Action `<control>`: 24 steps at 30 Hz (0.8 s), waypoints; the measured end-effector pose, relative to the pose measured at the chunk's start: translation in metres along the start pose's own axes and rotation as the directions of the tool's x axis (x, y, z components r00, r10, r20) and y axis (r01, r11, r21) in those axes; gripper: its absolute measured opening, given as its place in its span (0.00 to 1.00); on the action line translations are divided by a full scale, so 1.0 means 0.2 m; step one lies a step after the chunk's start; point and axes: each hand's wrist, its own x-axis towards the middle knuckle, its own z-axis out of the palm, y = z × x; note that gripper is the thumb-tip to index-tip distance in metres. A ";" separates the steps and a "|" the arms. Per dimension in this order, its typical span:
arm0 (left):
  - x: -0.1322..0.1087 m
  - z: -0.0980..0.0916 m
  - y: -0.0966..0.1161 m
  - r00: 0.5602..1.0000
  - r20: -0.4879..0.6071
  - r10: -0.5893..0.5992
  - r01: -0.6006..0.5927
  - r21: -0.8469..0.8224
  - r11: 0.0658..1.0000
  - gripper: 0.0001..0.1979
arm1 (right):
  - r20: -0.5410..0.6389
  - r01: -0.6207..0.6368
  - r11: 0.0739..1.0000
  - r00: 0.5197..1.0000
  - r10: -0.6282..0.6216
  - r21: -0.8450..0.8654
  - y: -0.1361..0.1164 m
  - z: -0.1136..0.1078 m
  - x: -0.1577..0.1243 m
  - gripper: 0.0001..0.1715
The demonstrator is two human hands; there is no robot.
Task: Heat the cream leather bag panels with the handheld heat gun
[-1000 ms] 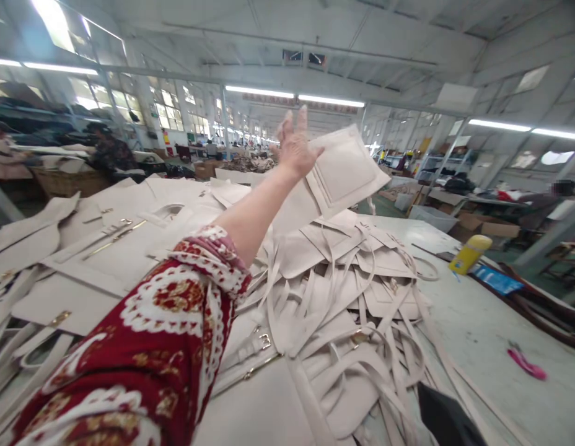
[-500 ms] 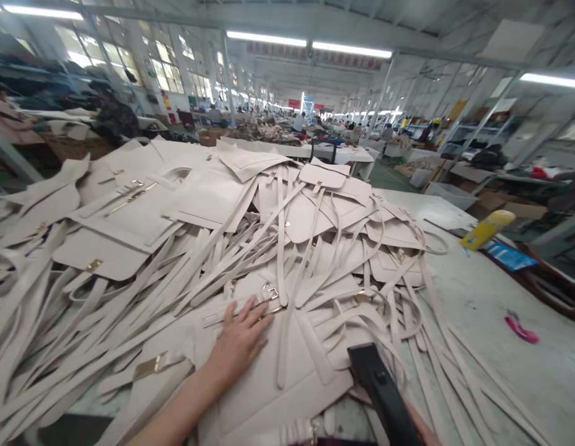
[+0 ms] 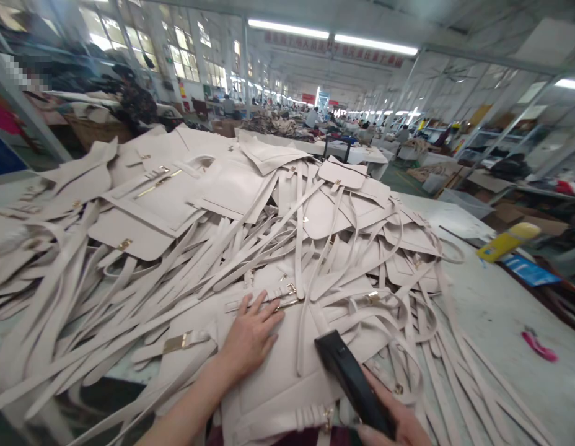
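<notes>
My left hand lies flat with fingers apart on a beige leather bag piece, next to its small gold buckle and zip. My right hand is wrapped round a long black handheld tool, shaped like a hair clipper. The tool's blunt front end is over the right side of that same bag piece. Its exact kind does not show. Long beige straps trail across the piece and around both hands.
A large heap of beige bag pieces and straps covers much of the pale table. On the right lie a yellow bottle-shaped object, a blue packet and a pink-handled tool. Other people work at tables farther back.
The black tool in my right hand has moved left and onto the bag piece, and more of that hand shows. My left hand stays on the piece. The whole view has shifted slightly.
</notes>
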 end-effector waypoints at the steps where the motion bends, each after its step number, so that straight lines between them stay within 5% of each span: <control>1: 0.00 0.00 0.00 1.000 0.008 0.003 -0.003 -0.018 1.000 0.20 | 0.031 -0.016 1.000 0.999 0.016 0.004 -0.04 0.02 0.06 0.40; 5: -0.04 -0.01 0.00 0.998 -0.008 0.055 -0.055 -0.103 0.993 0.19 | 0.065 -0.036 0.996 0.997 0.041 -0.080 -0.22 0.10 0.27 0.45; 8: -0.14 -0.04 -0.02 0.977 -0.210 -0.041 0.005 -0.170 0.985 0.19 | -0.023 0.053 0.990 0.998 -0.056 -0.128 -0.32 0.14 0.33 0.44; 9: -0.18 -0.05 -0.04 0.936 -0.314 -0.156 0.090 -0.215 0.972 0.20 | -0.070 0.077 0.986 0.994 -0.088 -0.145 -0.34 0.14 0.32 0.45; 11: -0.26 -0.06 -0.10 0.780 -0.421 -0.463 0.294 -0.406 0.865 0.22 | -0.130 0.103 0.981 0.984 -0.125 -0.163 -0.35 0.15 0.27 0.46; 13: -0.32 -0.07 -0.16 0.635 -0.285 -0.718 0.403 -0.671 0.623 0.23 | -0.070 0.076 0.989 0.994 -0.085 -0.126 -0.34 0.17 0.20 0.47; 14: -0.33 -0.07 -0.20 0.602 -0.162 -0.782 0.414 -0.774 0.479 0.23 | 0.019 0.058 0.995 0.998 -0.057 -0.087 -0.33 0.19 0.18 0.47; 16: -0.34 -0.07 -0.25 0.594 0.038 -0.803 0.384 -0.891 0.242 0.22 | 0.252 0.052 0.999 0.967 -0.050 -0.001 -0.31 0.25 0.15 0.44; 18: -0.34 -0.06 -0.27 0.617 0.104 -0.780 0.329 -0.934 0.136 0.21 | 0.429 0.060 0.993 0.898 -0.099 0.102 -0.29 0.34 0.15 0.40; 20: -0.33 -0.05 -0.27 0.650 0.095 -0.754 0.273 -0.955 0.115 0.20 | 0.515 0.021 0.991 0.852 -0.088 0.135 -0.29 0.44 0.18 0.40; 24: -0.33 -0.04 -0.25 0.713 0.089 -0.696 0.230 -0.967 0.112 0.19 | 0.522 -0.030 0.998 0.853 -0.001 0.051 -0.35 0.64 0.28 0.42</control>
